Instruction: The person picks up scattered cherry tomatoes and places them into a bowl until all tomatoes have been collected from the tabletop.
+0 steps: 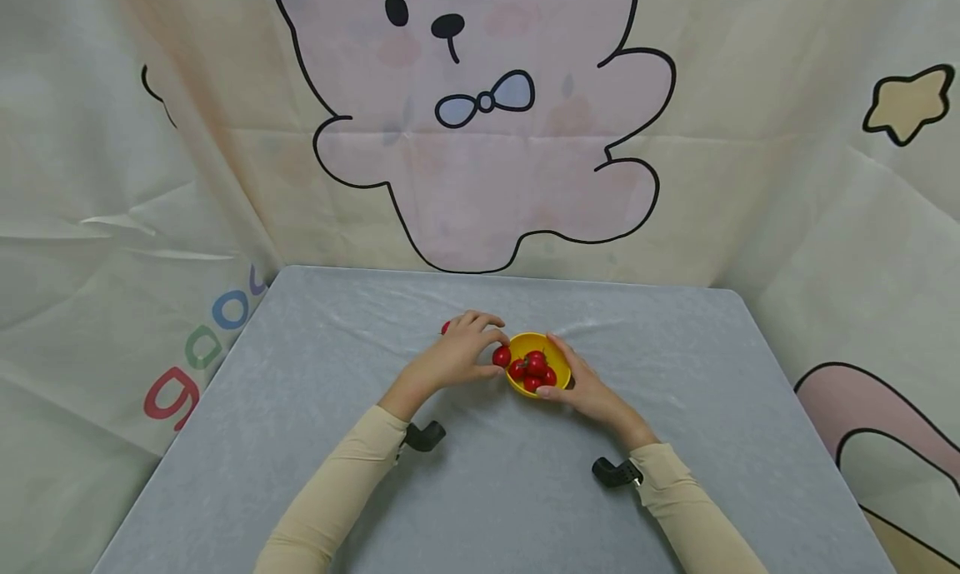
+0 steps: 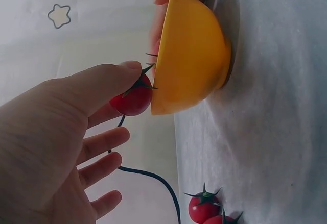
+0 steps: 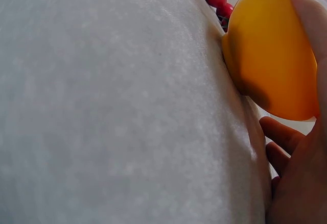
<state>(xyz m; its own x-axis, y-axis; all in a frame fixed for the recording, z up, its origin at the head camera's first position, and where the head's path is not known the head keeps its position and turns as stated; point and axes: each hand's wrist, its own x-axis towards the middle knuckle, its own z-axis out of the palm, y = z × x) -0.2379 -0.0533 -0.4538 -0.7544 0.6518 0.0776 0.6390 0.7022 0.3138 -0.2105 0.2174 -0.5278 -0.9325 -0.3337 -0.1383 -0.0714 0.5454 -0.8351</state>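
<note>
A small yellow bowl (image 1: 529,341) stands on the cloth-covered table with several red cherry tomatoes (image 1: 536,362) inside. My right hand (image 1: 594,393) grips the bowl from its right side, thumb at the near rim and fingers around the far side. Between thumb and index finger, my left hand (image 1: 456,356) pinches a cherry tomato (image 2: 134,99) with a green stem. That tomato is right at the bowl's left rim, and the other left fingers are spread loosely. Beyond the left hand, more cherry tomatoes (image 2: 203,207) lie on the table, mostly hidden by that hand in the head view.
A grey cloth (image 1: 675,366) covers the table. Behind it hangs a pale curtain (image 1: 750,141) printed with a bear, with further curtains at both sides. Black wrist mounts (image 1: 425,436) sit on both forearms.
</note>
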